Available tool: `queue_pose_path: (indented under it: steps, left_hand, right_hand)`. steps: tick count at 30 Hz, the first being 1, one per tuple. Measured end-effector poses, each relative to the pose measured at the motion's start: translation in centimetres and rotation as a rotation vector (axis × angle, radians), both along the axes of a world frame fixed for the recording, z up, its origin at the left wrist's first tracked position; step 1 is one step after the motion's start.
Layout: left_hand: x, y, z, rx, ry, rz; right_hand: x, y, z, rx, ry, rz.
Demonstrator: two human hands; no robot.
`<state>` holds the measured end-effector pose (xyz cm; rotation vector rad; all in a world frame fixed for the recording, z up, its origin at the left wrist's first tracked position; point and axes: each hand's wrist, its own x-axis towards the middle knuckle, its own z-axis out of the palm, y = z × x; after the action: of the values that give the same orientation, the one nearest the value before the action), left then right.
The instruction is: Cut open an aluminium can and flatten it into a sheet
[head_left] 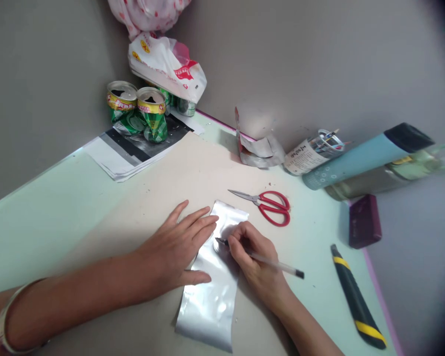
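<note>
Under both hands lies the silver sheet [211,291]: left hand [178,249] flat, right hand [254,257] gripping a pen [274,264].

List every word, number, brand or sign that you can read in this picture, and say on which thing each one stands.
No text can be read with certainty.
Plastic bag: red and yellow print, too blurred to read.
Two green cans: yellow band with marks, too small to read.
Lying can with paper label: dark printed lines, unreadable.
Blue tube: pale dots only, no words visible.
Silver sheet under both hands: blank.
</note>
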<state>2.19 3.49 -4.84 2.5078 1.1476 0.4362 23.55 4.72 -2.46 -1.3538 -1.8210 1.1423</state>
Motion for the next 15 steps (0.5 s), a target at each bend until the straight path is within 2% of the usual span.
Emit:
queue_pose_path:
  steps: [15]
  left_hand:
    - [0.01,0.0,0.06,0.004,0.018,-0.01]
  right_hand:
    - [0.53,0.08,-0.05,-0.036,0.02,0.046]
